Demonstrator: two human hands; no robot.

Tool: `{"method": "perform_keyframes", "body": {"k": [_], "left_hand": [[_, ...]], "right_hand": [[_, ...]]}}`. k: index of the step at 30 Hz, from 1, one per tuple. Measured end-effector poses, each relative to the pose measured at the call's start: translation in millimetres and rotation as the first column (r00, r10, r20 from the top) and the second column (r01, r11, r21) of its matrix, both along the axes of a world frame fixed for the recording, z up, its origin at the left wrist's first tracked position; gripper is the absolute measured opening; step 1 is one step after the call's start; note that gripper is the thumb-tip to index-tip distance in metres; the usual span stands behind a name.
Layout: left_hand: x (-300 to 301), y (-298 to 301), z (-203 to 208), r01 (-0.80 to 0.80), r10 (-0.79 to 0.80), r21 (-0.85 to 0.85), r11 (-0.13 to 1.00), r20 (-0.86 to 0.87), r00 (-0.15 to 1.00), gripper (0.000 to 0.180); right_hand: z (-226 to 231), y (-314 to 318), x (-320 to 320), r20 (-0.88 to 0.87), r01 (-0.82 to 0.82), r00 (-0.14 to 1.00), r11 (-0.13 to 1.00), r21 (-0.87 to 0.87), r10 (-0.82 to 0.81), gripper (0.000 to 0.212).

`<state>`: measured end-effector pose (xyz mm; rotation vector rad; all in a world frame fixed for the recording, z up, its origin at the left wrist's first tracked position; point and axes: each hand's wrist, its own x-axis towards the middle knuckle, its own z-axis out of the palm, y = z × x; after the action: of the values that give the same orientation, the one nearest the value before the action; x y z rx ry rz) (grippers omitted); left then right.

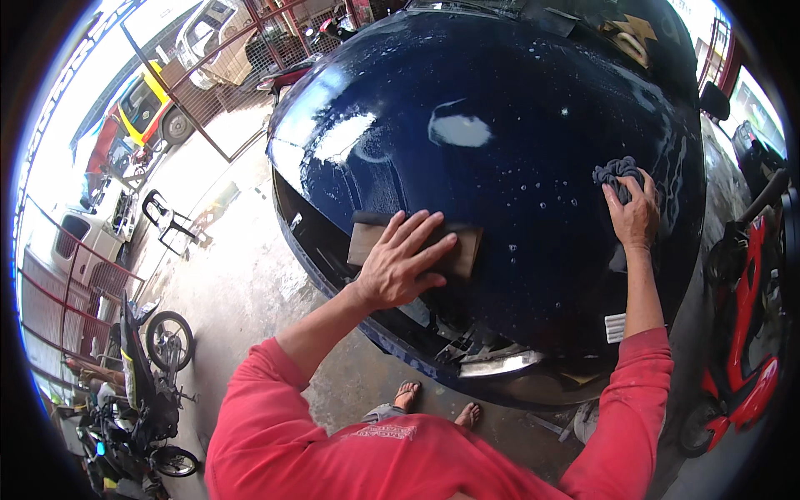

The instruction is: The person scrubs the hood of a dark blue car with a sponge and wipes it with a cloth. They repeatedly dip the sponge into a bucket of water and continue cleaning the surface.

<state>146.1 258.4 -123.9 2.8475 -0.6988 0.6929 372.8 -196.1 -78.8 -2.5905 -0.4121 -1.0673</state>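
Dark-blue hood (500, 167): wet with droplets; under both hands;
Brown block (464, 252): near the hood's front edge; long axis roughly left to right, crossing the left forearm's line;
Left hand (398, 260): nearer; flat over the block, fingers extended, not clamped;
Right hand (635, 215): closed on grey cloth (618, 171); well apart, right of the block and farther up.

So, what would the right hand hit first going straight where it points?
The bunched grey cloth the right hand grips, then seemingly the wet blue hood beyond it, though depth is unclear.
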Motion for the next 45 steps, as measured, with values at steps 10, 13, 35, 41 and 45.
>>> {"method": "perform_keyframes", "body": {"k": [10,13,35,41,45], "left_hand": [[153.1,33.2,48.0,-0.162,0.171,-0.088,0.983,0.098,0.980,0.060],[55.1,-66.9,5.3,0.541,-0.541,0.010,0.841,0.045,0.840,0.071],[37.6,253.5,13.9,-0.607,0.607,-0.196,0.770,-0.067,0.792,0.064],[34.8,83.1,-19.2,-0.238,0.267,-0.149,0.960,0.214,0.940,0.067],[-5.4,-80.3,-52.0,0.549,-0.553,-0.156,0.821,0.024,0.833,0.071]], "right_hand": [[-8.7,-4.8,15.8,0.001,0.042,0.999,0.999,-0.007,-0.042,0.035],[-8.2,-5.0,12.7,0.015,0.021,1.000,1.000,-0.011,-0.021,0.035],[-21.6,-29.8,34.8,-0.058,0.003,0.998,0.997,-0.079,-0.007,0.043],[-14.4,-16.2,25.0,-0.071,0.098,0.992,0.993,-0.073,-0.103,0.044],[-14.0,-14.7,21.0,-0.053,0.055,0.997,0.997,-0.050,-0.057,0.043]]}}
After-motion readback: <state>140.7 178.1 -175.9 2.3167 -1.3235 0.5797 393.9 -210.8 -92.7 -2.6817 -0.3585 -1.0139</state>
